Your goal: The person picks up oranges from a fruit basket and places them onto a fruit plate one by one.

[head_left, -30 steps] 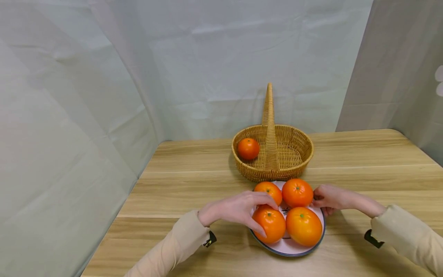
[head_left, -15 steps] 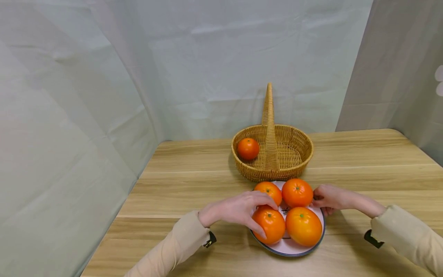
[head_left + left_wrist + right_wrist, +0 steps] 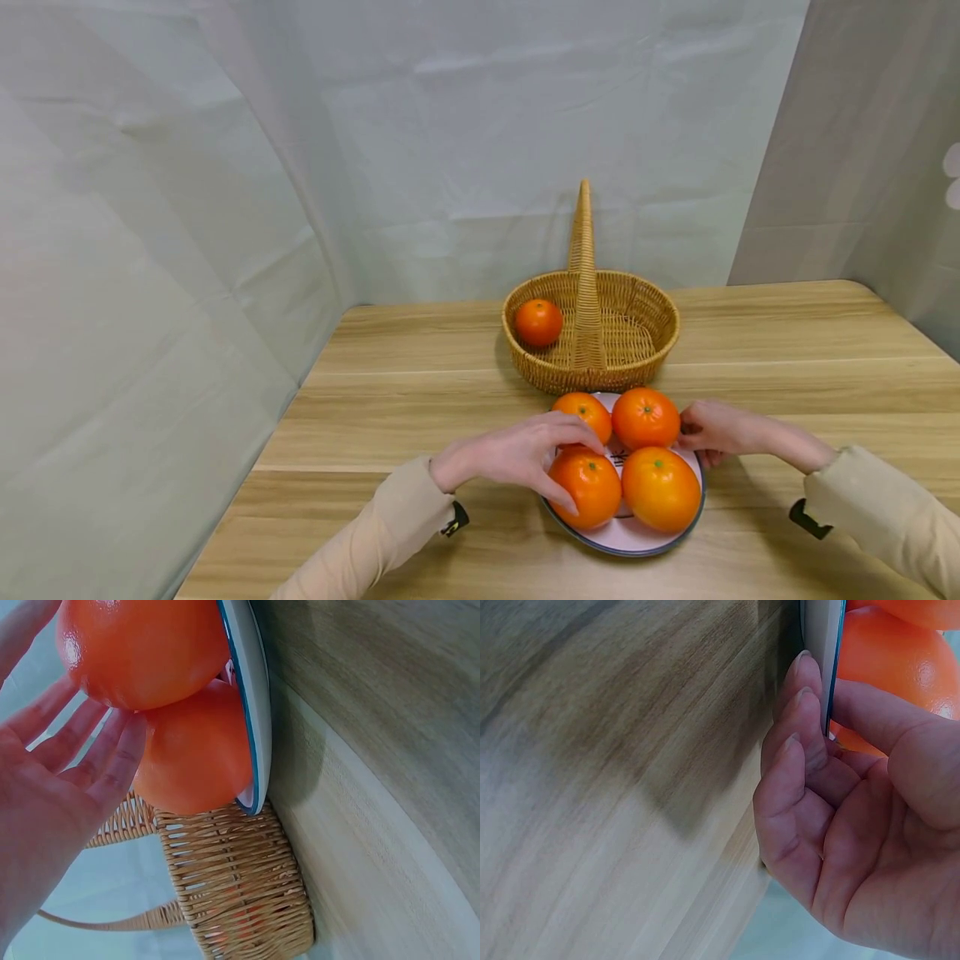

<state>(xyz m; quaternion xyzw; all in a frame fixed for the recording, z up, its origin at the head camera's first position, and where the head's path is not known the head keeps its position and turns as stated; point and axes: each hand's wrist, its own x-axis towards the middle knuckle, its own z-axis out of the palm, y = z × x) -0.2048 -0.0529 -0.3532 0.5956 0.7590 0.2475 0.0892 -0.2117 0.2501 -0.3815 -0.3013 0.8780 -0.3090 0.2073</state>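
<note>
A white plate with a dark blue rim bears several oranges. My left hand curves round the near-left orange, thumb at its near side and fingers over its top. In the left wrist view, that hand's fingertips touch the orange. My right hand pinches the plate's right rim, thumb above and fingers below, as the right wrist view shows. Beside the held orange sits a yellower orange. Farther back on the plate lie a right orange and a left orange, the latter partly hidden by my left hand.
Just behind the plate stands a wicker basket with a tall arched handle. One orange lies in its left part. The wooden table extends to both sides, with a pale cloth hanging behind.
The orange under my left hand has rolled slightly to the right, its stem end shifting that way. The other oranges on the plate have shifted a little too. Both hands keep their places.
</note>
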